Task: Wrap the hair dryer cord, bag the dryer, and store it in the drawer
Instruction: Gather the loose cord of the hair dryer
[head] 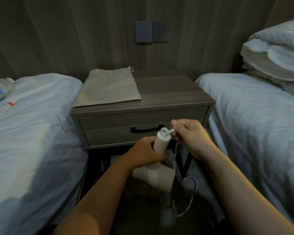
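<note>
Left hand (147, 152): clamped around hair dryer (160, 143) handle, below drawer (109, 128).
Right hand (189, 134): pinching cord (187, 197) beside handle top.
Bag (107, 87): flat above drawer.

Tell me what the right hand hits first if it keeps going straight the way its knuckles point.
Probably the drawer front of the nightstand, near its black handle. The right hand points forward and leftward; depth is unclear.

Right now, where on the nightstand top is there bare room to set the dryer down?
The right half of the dark wood nightstand top is bare, bordered by the flat grey drawstring bag on its left, the wall behind and the right-hand bed. The left half is covered by the bag. In front of the drawer it is crowded: both hands hold the white hair dryer there.
</note>
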Demonstrator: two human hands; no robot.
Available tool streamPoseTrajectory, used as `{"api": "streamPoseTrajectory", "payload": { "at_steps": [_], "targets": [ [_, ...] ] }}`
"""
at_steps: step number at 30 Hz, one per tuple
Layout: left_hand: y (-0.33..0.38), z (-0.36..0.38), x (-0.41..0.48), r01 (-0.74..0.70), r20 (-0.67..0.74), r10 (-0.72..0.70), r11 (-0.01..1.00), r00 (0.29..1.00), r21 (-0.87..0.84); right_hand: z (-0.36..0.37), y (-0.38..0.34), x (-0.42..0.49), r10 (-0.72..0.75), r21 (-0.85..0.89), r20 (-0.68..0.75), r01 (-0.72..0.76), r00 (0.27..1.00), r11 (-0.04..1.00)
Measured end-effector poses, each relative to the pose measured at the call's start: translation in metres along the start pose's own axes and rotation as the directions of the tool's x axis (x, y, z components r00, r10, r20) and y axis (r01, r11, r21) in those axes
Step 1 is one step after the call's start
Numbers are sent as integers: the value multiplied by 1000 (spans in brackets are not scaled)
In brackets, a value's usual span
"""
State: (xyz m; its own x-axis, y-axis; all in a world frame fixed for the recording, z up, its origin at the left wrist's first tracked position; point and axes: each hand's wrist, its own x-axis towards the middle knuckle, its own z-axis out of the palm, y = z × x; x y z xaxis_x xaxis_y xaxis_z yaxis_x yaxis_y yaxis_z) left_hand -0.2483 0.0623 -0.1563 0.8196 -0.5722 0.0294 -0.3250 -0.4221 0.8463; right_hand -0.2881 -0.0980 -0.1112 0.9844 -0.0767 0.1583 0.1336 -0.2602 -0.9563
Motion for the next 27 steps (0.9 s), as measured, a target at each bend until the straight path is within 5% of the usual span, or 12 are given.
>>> {"api": "streamPoseTrajectory", "payload": {
  "at_steps": [5,8,11,14,18,23,27],
  "targets": [
    [-37,4,8,64,-73,-43,947,996,316,-17,-5,6,-6,343,-142,55,990,938],
    [-47,5,13,316,-203,-352,929,914,-193,-29,-7,11,-6,395,-227,98,974,913],
    [-50,14,9,558,79,-657,564,750,-608,-34,-4,14,40,501,-279,110,959,858],
    [-51,28,4,625,392,-565,304,726,-719,-33,-1,17,95,562,-311,102,946,821],
    [-50,42,5,574,472,-466,99,748,-813,-29,2,19,157,613,-325,82,933,786],
    [-42,36,12,429,219,-573,260,790,-865,-37,9,21,146,592,-316,75,937,803],
    [-40,10,17,278,-119,-608,517,785,-810,-54,26,21,128,224,-394,-40,910,974]
  ]
}}
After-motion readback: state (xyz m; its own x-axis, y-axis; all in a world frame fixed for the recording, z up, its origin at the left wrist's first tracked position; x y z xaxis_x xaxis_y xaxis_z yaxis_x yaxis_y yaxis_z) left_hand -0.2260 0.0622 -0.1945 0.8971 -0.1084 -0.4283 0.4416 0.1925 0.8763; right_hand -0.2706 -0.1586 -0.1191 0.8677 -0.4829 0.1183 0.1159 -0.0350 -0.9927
